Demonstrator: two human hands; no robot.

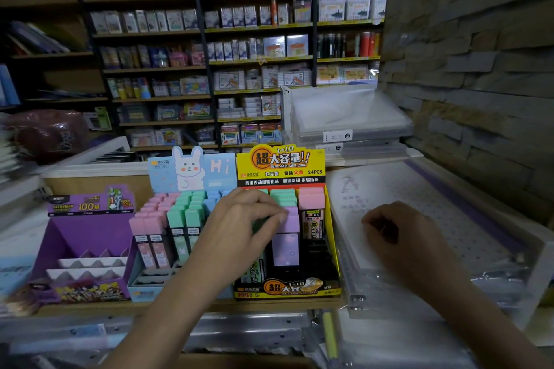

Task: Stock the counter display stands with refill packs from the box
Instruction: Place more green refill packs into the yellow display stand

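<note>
Three display stands sit side by side on the table (126, 307) in front of me, seen from my head camera: a purple stand (90, 234) on the left with white stepped tiers showing, a blue stand (195, 169) with a rabbit on its back card in the middle, and a yellow stand (281, 163) on the right. My left hand (239, 223) reaches across the front of the blue stand into the yellow one, and its fingers (271, 214) are curled narrow round the cap of a lilac refill pack (288, 244), which stands upright in the middle column of the yellow stand. Just beside it in the right column stands a pink pack (311, 204), and green packs (283, 196) fill the rows behind my fingertips. The blue stand holds rows of pink packs (150, 226), mint packs (187, 214) and, behind my wrist, pale blue packs (213, 199). My right hand (398, 238) rests on a clear plastic case (467, 219) lying flat to the right of the yellow stand; its fingers are curled in under the palm, and I cannot tell whether they hold anything. Behind the case a stack of clear trays (350, 123) rises against a stone wall (479, 63). Store shelves (254, 61) packed with boxed stationery run across the background, blurred and dim.
</note>
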